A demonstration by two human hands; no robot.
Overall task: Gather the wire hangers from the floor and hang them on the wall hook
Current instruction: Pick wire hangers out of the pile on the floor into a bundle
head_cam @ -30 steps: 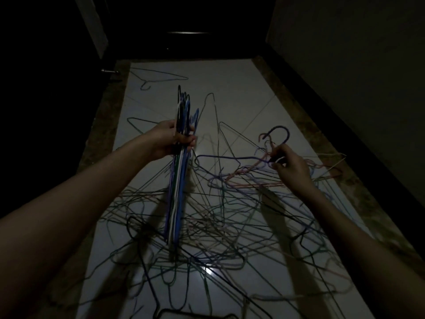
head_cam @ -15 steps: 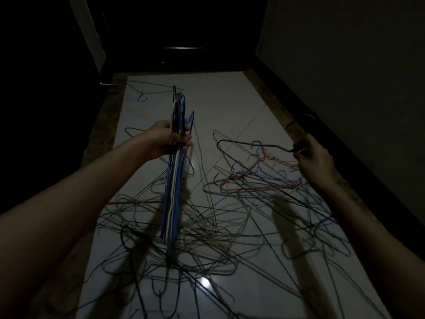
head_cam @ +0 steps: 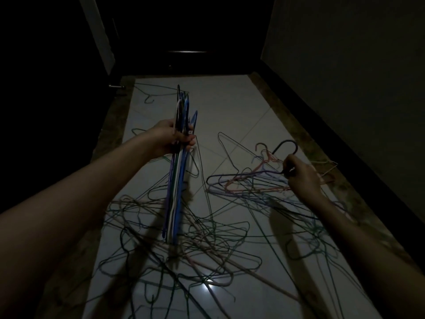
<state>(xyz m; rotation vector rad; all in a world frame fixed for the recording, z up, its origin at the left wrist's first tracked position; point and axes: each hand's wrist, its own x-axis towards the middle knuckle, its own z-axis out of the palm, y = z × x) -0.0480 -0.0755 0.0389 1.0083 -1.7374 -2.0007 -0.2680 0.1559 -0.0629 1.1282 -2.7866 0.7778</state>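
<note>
Dim hallway, head view looking down at a pale tiled floor (head_cam: 225, 107) with a light glare spot near the bottom. Left hand (head_cam: 174, 140) is raised above the floor, fingers curled tight round a stacked bundle of wire hangers (head_cam: 176, 192) in blue, purple, white and dark wire; bundle held edge-on and roughly vertical, hook ends sticking up above the fist, long sides hanging down toward the floor, lower end just over the tangle. Right hand (head_cam: 301, 176) is out to the right, low, fingers pinching the neck of a dark hanger (head_cam: 286, 147) whose black hook curves up above the knuckles; purple-looking wire runs left from the pinch, can't tell if it is the same hanger. Just left of that hand lie a pink hanger (head_cam: 248, 183) and several thin ones overlapping it. Loose pile of wire hangers (head_cam: 207, 240) in green, dark and pale wire spreads tangled across the floor between and below both forearms. One lone hanger (head_cam: 158, 94) lies well apart at the far end of the floor. Dark wall (head_cam: 345, 77) with black skirting on the right, dark doorway (head_cam: 184, 31) at the far end, small metal stop (head_cam: 116, 86) at the left edge. Wall hook not in view.
</note>
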